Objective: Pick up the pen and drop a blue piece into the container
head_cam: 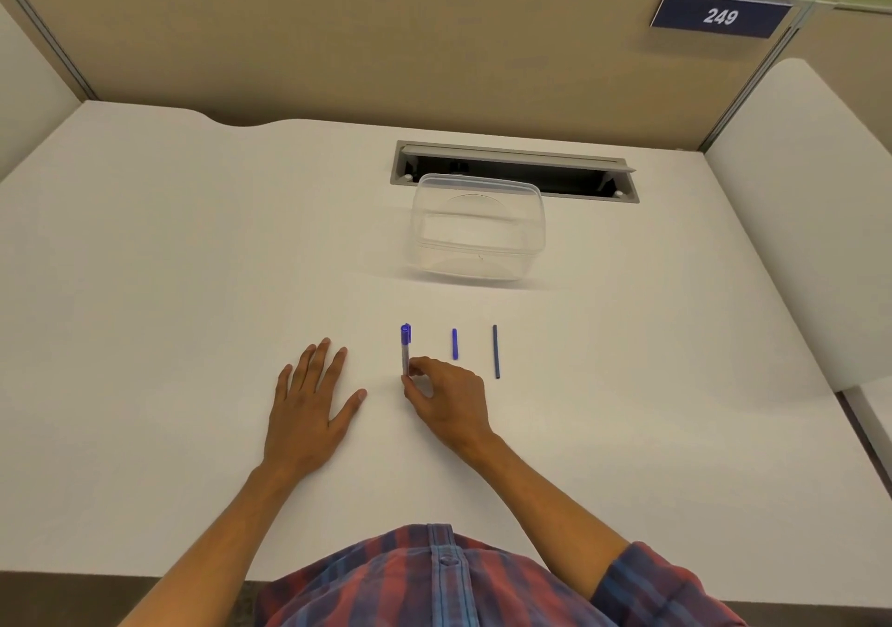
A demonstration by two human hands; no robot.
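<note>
At the table's [145, 264] twelve o'clock a clear plastic container [478, 230] sits under sign "249" [720, 15], while the right hand [446, 397] pinches a blue-capped pen [405, 349] and the left hand [313, 399] lies flat.

We saw a white desk [193, 264] w/ a clear, colourless plastic container [478, 233] on it. The pen [405, 349] had a bright blue cap & a grey barrel. Next to it lay a short bright blue piece [454, 344], then a darker navy stick [495, 351]. The shirt [434, 583] was plaid: red & blue checks. The partition wall [338, 37] was beige, w/ a green strip at the very top. The number plate [720, 15] was dark navy w/ white digits "249". The cable slot [511, 170] was grey-framed, black inside.
</note>
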